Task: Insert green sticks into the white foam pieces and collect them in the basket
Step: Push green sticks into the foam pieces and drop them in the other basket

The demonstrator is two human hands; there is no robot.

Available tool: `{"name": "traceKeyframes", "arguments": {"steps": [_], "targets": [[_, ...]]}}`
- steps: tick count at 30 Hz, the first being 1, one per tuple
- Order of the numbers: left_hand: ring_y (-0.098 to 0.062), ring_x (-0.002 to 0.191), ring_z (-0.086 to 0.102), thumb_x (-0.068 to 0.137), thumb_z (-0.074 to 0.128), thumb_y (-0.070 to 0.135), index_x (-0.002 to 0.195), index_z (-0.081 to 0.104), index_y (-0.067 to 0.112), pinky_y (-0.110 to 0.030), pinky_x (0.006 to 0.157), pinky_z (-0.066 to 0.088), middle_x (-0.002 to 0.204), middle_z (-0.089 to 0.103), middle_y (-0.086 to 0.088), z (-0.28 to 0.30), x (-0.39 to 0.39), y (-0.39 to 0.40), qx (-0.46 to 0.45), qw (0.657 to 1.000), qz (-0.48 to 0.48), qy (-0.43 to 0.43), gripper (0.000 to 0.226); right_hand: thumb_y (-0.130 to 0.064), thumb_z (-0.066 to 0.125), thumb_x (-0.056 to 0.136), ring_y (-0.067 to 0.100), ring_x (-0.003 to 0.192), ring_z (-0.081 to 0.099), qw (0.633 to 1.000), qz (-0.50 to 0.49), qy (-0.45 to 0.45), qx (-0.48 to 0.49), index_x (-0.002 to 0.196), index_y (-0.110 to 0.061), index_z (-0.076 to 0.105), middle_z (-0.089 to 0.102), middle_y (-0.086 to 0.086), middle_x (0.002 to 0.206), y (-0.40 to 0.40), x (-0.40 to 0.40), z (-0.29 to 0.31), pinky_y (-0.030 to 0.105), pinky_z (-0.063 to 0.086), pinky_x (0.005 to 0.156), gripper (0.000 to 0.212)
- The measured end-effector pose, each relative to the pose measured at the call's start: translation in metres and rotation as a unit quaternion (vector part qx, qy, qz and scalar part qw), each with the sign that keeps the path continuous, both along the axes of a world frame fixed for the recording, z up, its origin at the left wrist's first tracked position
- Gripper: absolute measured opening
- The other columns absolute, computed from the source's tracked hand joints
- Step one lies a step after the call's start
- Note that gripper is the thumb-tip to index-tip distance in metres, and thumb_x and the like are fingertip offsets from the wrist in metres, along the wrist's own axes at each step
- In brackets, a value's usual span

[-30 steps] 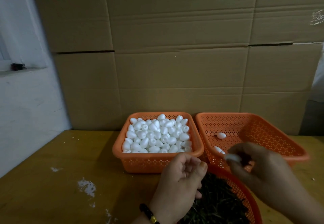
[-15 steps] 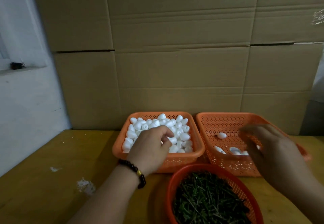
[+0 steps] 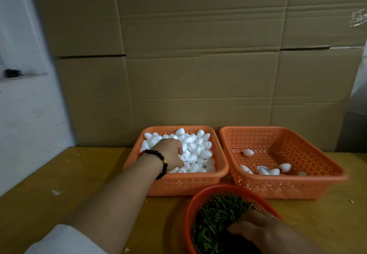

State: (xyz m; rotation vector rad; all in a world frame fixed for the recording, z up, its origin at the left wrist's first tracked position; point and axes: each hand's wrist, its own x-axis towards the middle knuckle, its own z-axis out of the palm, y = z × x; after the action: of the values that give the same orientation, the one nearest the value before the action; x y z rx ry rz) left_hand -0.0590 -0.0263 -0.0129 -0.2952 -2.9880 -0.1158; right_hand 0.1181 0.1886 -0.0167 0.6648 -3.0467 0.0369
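a wooden table [image 3: 59, 174] is seen from above, with cardboard boxes [image 3: 198, 55] stacked behind it. the left hand [image 3: 170, 154] is reached into an orange basket [image 3: 188, 184] heaped with white foam pieces [image 3: 196, 146]; its fingers are curled down among the pieces, but whether one is gripped cannot be told. a dark bead bracelet [image 3: 160, 164] is worn on that wrist. just to the right of this hand a second orange basket [image 3: 288, 182] is set, with only a few foam pieces [image 3: 268, 171] lying on its floor. nearer the viewer, the right hand [image 3: 264, 232] is laid in a round red basket [image 3: 190, 210] filled with green sticks [image 3: 216, 214]; its fingers are bent into the pile, and whether a stick is pinched cannot be told.
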Motion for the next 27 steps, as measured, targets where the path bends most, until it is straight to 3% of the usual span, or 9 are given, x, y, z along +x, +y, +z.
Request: {"name": "traceKeyframes", "arguments": {"steps": [4, 6, 8, 10, 13, 16, 19, 23, 27], "targets": [[-0.018, 0.134, 0.032, 0.086, 0.057, 0.035, 0.125, 0.051, 0.04, -0.049, 0.115, 0.016, 0.148, 0.034, 0.013, -0.003, -0.004, 0.009, -0.032, 0.999, -0.029, -0.009, 0.04, -0.056, 0.035, 0.079, -0.009, 0.089, 0.062, 0.998, -0.023, 0.054, 0.015, 0.095, -0.065, 0.059, 0.06, -0.032, 0.088, 0.0, 0.0, -0.006, 0.02, -0.035, 0.097, 0.03], [-0.018, 0.134, 0.03, 0.086, 0.056, 0.031, 0.118, 0.054, 0.039, -0.053, 0.111, 0.018, 0.15, 0.028, 0.017, -0.004, -0.006, 0.014, -0.083, 0.995, -0.045, -0.012, 0.033, -0.055, 0.032, 0.078, -0.01, 0.081, 0.062, 0.997, -0.016, 0.069, 0.008, 0.09, -0.065, 0.06, 0.059, -0.032, 0.082, 0.001, -0.002, -0.008, 0.027, -0.025, 0.108, 0.033], [-0.02, 0.13, 0.034, 0.086, 0.059, 0.028, 0.116, 0.059, 0.034, -0.045, 0.104, 0.027, 0.141, 0.038, 0.011, -0.004, -0.01, 0.018, -0.108, 0.993, -0.036, -0.014, 0.031, -0.05, 0.035, 0.091, -0.008, 0.11, 0.051, 0.998, 0.02, 0.041, -0.05, 0.117, -0.063, 0.047, 0.052, -0.029, 0.11, 0.003, -0.005, -0.017, 0.026, 0.007, 0.112, 0.031], [-0.02, 0.124, 0.037, 0.086, 0.063, 0.024, 0.119, 0.06, 0.03, -0.034, 0.094, 0.035, 0.13, 0.046, 0.007, -0.006, -0.014, 0.021, -0.115, 0.993, -0.03, -0.021, 0.033, -0.053, 0.033, 0.096, -0.003, 0.126, 0.035, 0.995, 0.052, 0.03, -0.074, 0.136, -0.056, 0.026, 0.037, -0.024, 0.129, 0.011, -0.01, -0.034, 0.02, 0.022, 0.108, 0.041], [-0.02, 0.12, 0.041, 0.085, 0.066, 0.02, 0.133, 0.047, 0.025, -0.033, 0.09, 0.042, 0.125, 0.044, 0.006, -0.004, -0.016, 0.025, -0.12, 0.992, -0.023, -0.028, 0.051, -0.054, 0.034, 0.096, -0.002, 0.126, 0.033, 0.996, 0.043, -0.017, -0.076, 0.137, -0.053, 0.023, 0.035, -0.023, 0.131, 0.015, -0.016, -0.042, 0.022, 0.026, 0.109, 0.043], [-0.02, 0.119, 0.041, 0.082, 0.068, 0.02, 0.125, 0.05, 0.021, -0.034, 0.089, 0.042, 0.101, 0.038, 0.011, -0.004, -0.014, 0.028, -0.111, 0.994, -0.018, -0.012, 0.046, -0.053, 0.035, 0.095, -0.001, 0.126, 0.033, 0.995, 0.053, -0.003, -0.087, 0.138, -0.052, 0.023, 0.034, -0.024, 0.131, 0.015, -0.017, -0.045, 0.023, 0.027, 0.109, 0.044], [-0.024, 0.135, 0.032, 0.085, 0.062, 0.019, 0.133, 0.041, 0.027, -0.049, 0.109, 0.029, 0.142, 0.039, 0.014, -0.007, -0.013, 0.023, -0.109, 0.994, -0.024, 0.003, 0.054, -0.053, 0.037, 0.095, 0.0, 0.126, 0.034, 0.995, 0.06, -0.006, -0.084, 0.137, -0.051, 0.024, 0.036, -0.023, 0.131, 0.015, -0.016, -0.045, 0.025, 0.028, 0.109, 0.044], [-0.021, 0.126, 0.045, 0.087, 0.054, 0.011, 0.116, 0.053, 0.029, -0.045, 0.108, 0.035, 0.139, 0.05, 0.002, -0.008, -0.002, 0.018, 0.104, 0.994, -0.032, 0.031, 0.034, -0.053, 0.038, 0.095, 0.002, 0.127, 0.033, 0.995, 0.054, -0.017, -0.076, 0.137, -0.052, 0.022, 0.035, -0.023, 0.132, 0.015, -0.016, -0.044, 0.025, 0.028, 0.109, 0.045], [0.003, 0.078, 0.064, 0.085, 0.064, 0.012, 0.087, 0.062, 0.035, -0.014, 0.07, 0.051, 0.089, 0.07, 0.016, -0.003, 0.043, 0.02, 0.429, 0.897, -0.079, 0.068, 0.023, -0.053, 0.037, 0.095, 0.004, 0.129, 0.031, 0.996, 0.057, -0.026, -0.066, 0.137, -0.052, 0.022, 0.033, -0.022, 0.134, 0.016, -0.017, -0.044, 0.026, 0.026, 0.11, 0.045]]}}
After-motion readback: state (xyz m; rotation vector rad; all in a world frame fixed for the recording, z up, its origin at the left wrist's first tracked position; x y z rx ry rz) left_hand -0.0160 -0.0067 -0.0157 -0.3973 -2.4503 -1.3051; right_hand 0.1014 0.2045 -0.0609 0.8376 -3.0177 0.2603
